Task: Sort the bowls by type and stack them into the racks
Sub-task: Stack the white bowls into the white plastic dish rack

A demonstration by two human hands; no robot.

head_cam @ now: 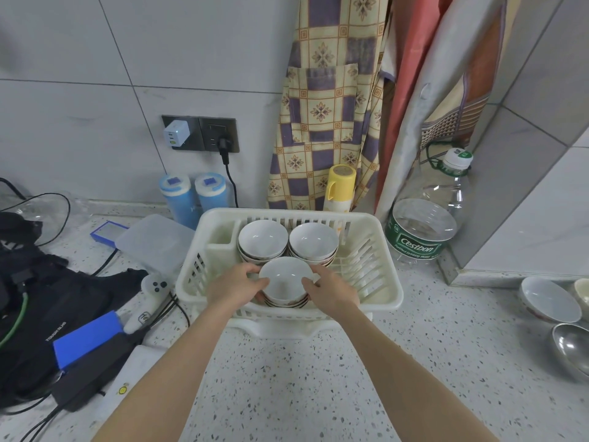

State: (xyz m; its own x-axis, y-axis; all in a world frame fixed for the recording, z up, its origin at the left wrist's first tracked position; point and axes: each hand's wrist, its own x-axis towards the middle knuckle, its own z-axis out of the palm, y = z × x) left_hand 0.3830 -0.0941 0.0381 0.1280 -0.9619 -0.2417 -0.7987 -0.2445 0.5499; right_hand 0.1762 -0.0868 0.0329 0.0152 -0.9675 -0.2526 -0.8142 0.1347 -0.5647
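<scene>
Ceramic bowl stack [286, 283] between both grips | left hand [237, 287], right hand [331, 293] clasping its sides | fragile, slippery glaze, heavy — support underneath

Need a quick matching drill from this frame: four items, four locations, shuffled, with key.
Items:
1. white bowl stack
2. yellow cup
3. metal bowl
4. water bottle

Places:
A. behind the rack, against the checked cloth
B. counter, far right edge
C. right of the rack, by the wall corner
D. in the rack, held between left hand and right hand

Pairs: 1-D, 2-A, 3-B, 4-C
</scene>
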